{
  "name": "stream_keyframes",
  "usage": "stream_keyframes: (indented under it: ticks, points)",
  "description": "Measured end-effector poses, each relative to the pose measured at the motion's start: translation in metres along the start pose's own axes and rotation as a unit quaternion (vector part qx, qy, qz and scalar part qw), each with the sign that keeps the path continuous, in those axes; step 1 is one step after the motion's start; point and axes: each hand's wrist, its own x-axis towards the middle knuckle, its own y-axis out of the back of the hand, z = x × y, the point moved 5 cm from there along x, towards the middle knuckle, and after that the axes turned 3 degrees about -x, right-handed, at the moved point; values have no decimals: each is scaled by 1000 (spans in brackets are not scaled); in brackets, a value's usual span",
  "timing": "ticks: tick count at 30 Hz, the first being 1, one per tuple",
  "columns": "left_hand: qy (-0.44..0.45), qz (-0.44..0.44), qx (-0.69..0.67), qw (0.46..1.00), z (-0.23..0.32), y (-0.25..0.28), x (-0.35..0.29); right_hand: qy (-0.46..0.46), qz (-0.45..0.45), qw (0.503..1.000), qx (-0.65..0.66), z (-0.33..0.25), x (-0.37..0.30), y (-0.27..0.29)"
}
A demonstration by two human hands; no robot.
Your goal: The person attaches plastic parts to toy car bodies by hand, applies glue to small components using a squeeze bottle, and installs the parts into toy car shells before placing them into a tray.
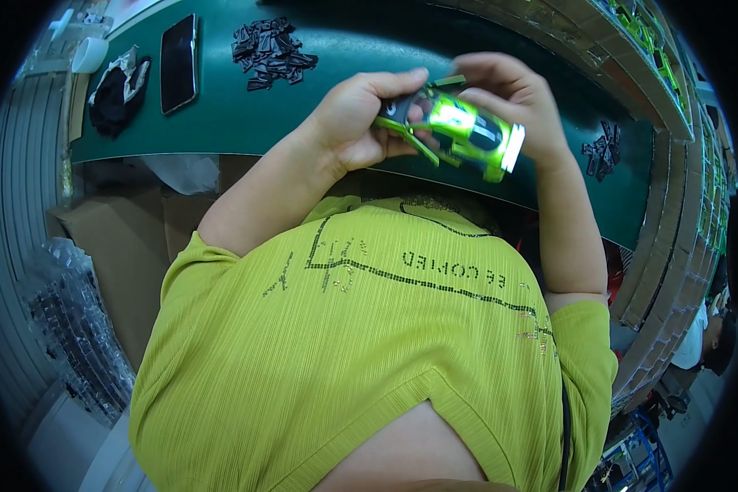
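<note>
A black phone (178, 63) and a heap of small black parts (271, 52) are seen on the green desk (221, 115). A green toy car (459, 131) is held above it, clasped by the left hand (361, 123) and right hand (512, 102).

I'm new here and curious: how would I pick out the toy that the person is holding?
Start at the dark green table. Above its near edge, the left hand and right hand grip a toy car. It is bright glossy green, unlike the black parts heaped nearby.
</note>
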Motion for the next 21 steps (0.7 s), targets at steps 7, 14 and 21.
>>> stream_keyframes:
  ticks: [7, 14, 21]
  points:
    - [-202, 104, -20, 974, 21, 10, -4, 143, 97, 945, -278, -63, -42, -18]
    - [-275, 95, -12, 957, 16, -2, -6, 184, 7, 929, -321, -46, -52, -64]
    - [-287, 53, -69, 954, 13, -1, -3, -330, 3, 883, 334, 6, -54, -63]
